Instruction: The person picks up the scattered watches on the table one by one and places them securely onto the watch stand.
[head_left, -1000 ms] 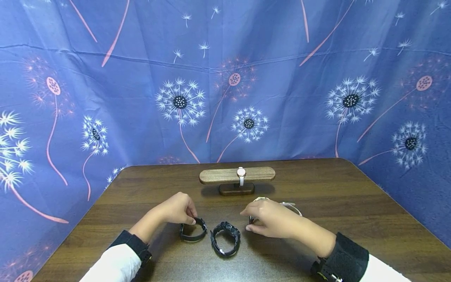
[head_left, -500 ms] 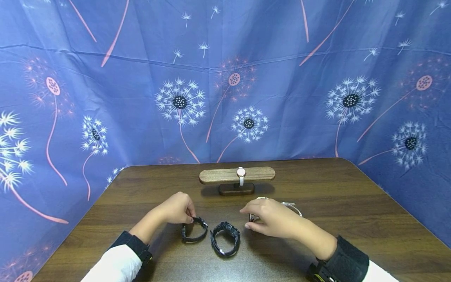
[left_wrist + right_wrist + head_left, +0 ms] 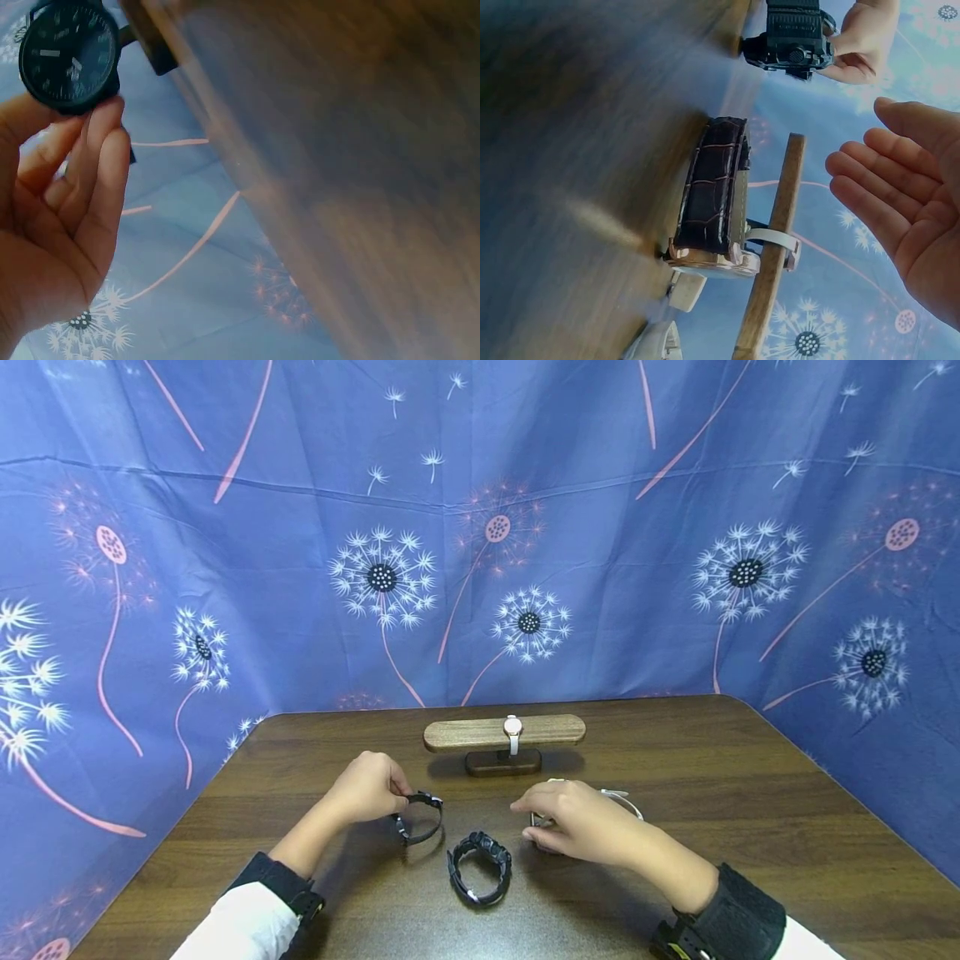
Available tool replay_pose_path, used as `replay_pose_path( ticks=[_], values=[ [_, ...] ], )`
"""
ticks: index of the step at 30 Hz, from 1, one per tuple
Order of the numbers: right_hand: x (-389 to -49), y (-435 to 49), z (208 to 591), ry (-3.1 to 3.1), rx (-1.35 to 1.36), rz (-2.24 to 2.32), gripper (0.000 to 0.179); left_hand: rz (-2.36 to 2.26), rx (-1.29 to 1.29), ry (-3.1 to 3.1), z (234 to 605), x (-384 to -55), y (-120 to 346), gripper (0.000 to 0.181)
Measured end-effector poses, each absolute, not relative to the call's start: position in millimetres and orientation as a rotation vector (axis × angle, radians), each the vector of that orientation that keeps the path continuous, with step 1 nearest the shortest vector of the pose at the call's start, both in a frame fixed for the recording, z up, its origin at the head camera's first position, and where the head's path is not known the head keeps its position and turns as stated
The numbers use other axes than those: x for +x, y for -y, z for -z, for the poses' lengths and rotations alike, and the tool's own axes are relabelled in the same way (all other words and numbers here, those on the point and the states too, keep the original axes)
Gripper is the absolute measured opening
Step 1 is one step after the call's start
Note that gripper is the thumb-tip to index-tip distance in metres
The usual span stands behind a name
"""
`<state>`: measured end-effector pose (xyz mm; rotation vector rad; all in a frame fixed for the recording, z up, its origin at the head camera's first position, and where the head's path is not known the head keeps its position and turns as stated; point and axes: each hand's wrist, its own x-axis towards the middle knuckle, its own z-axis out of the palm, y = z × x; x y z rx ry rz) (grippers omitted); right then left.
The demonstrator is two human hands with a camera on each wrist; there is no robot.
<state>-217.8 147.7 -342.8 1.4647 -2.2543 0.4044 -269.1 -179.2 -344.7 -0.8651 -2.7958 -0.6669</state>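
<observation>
My left hand pinches a black wristwatch by its upper side and holds it tilted just above the table. In the left wrist view, the round dark dial with pale numerals faces the camera. My right hand hovers palm down, its fingers loosely bent and holding nothing. A watch with a dark brown leather strap and rose-gold case stands close to it, mostly hidden by the hand in the head view. Between the hands, a chunky black watch rests as a closed loop on the table.
A wooden watch stand at the back carries a white-strapped watch. Beyond my right hand lie another white-strapped watch and a cream-coloured piece, partly hidden. A blue dandelion-print cloth hangs behind the wooden table.
My left hand has lifted the black watch from the table, moving it slightly up and away and turning it. The right hand has barely moved.
</observation>
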Motion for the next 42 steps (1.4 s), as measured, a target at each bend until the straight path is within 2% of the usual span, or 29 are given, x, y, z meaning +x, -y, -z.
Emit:
replay_pose_path(
  ticks=[6,15,28,42],
  values=[
    [-220,-143,341,2.254,1.479,-0.459,0.025,0.729,-0.593,2.778,339,-266,171,0.008],
    [-223,-126,332,2.193,1.461,-0.502,0.027,0.848,-0.472,2.74,324,-256,146,0.011],
    [-223,-110,319,2.143,1.451,-0.601,0.028,0.912,-0.402,2.632,307,-237,118,0.012],
    [-227,-112,319,2.033,1.469,-0.613,0.023,1.066,-0.432,2.614,299,-237,107,0.009]
  ],
)
